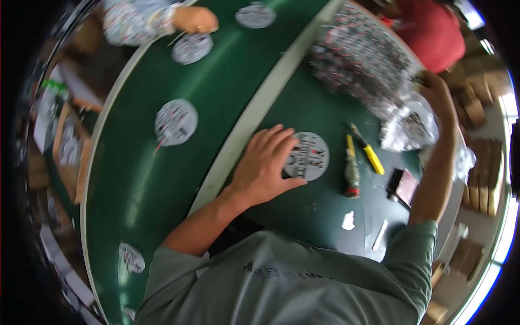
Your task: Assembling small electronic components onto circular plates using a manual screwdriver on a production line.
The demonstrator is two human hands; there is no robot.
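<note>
My left hand (265,162) lies at the left side of a round white circuit board (313,156) dotted with small dark and red parts. Its fingers are stretched apart, with the thumb by the board's lower edge and a fingertip by its upper left. My right hand (434,89) reaches to the far right, beside a large blurred heap of small parts in clear wrapping (363,54) and above a clear plastic bag (403,130) of small pieces. Its fingers are smeared and partly hidden, so what they hold does not show.
A screwdriver (351,170) and a yellow-handled tool (372,157) lie right of the board. Beyond a pale divider (260,111), more round boards (176,122) rest on a green belt (216,70). A co-worker's hand (197,20) touches one board; a person in red (430,35) is at far right.
</note>
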